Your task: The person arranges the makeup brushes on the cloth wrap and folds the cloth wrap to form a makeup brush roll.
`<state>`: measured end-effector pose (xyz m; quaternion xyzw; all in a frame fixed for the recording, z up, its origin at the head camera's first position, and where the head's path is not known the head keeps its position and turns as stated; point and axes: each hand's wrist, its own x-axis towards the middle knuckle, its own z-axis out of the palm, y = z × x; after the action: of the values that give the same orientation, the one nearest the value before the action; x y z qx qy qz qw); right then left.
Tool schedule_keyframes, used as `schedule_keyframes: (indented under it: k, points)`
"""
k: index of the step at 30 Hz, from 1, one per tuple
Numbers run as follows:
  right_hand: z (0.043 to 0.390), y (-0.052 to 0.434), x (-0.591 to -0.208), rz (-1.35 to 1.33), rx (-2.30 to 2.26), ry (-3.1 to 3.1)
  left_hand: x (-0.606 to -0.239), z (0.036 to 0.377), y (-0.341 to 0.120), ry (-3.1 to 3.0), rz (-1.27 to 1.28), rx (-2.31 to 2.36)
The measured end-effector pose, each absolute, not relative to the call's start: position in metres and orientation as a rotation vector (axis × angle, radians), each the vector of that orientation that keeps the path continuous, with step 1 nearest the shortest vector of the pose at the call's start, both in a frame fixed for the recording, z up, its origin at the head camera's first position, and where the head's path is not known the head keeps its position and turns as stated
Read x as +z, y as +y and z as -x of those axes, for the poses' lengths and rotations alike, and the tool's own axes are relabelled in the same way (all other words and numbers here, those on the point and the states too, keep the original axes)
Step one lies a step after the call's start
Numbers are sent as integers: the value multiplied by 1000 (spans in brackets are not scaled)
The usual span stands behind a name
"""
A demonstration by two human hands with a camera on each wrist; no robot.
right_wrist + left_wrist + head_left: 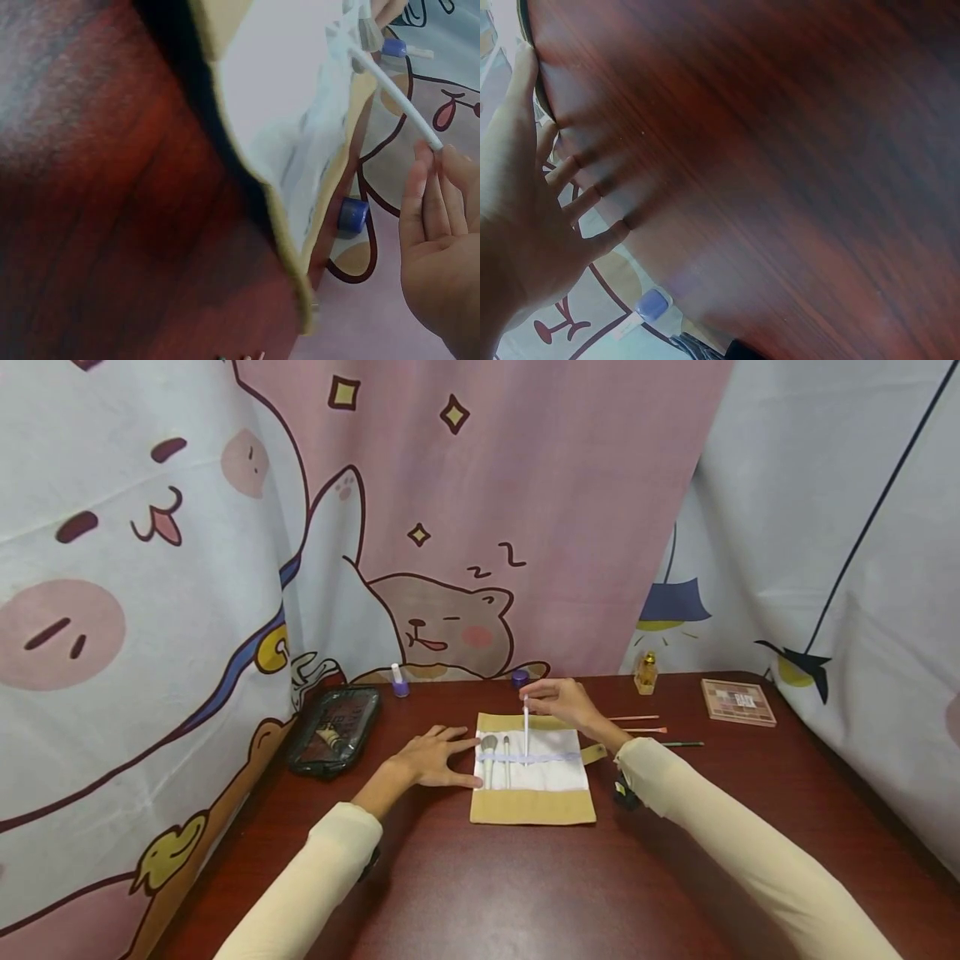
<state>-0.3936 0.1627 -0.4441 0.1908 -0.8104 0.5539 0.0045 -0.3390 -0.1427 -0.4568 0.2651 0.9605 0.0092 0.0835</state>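
Your table [525, 893] carries a tan and white brush roll [532, 806] laid open at its middle, and everything turns on it. Your left hand [433, 760] lies flat just left of the roll, fingers straight and spread, fingertips touching its left edge and holding nothing; keep that pressure so the cloth does not slide. Your right hand [562, 700] hovers over the roll's far edge and pinches the far end of a white brush [526, 731] between thumb and fingertips, the fingers curled round the thin handle. The brush points toward you, its near end at the pale elastic band [528, 758] that crosses the white panel. To my eye the handle is being fed under that band, so hold it in line with its neighbours and move it straight along its length; a sideways tilt could snag or bunch the elastic.

The roll already holds two brushes [497, 756] under the band, left of the white one: a wide-headed one and a slimmer one. A black zip pouch [335, 733] lies well to the left, with something inside that I cannot make out. Loose brushes [645, 727] lie right of the roll, a palette [738, 702] farther right, and small bottles [401, 681] stand at the far edge.
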Motion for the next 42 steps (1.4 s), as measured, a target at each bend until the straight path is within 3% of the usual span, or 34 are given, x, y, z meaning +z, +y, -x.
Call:
schedule_keyframes:
  k: [25,42]
  points:
    - [370,166,-476,-643,1432,-2705,-454,336,-142,2863,-786,51]
    - [347,168,-477,-958,1292,-2688,-454,337,-142,2864,-807,38]
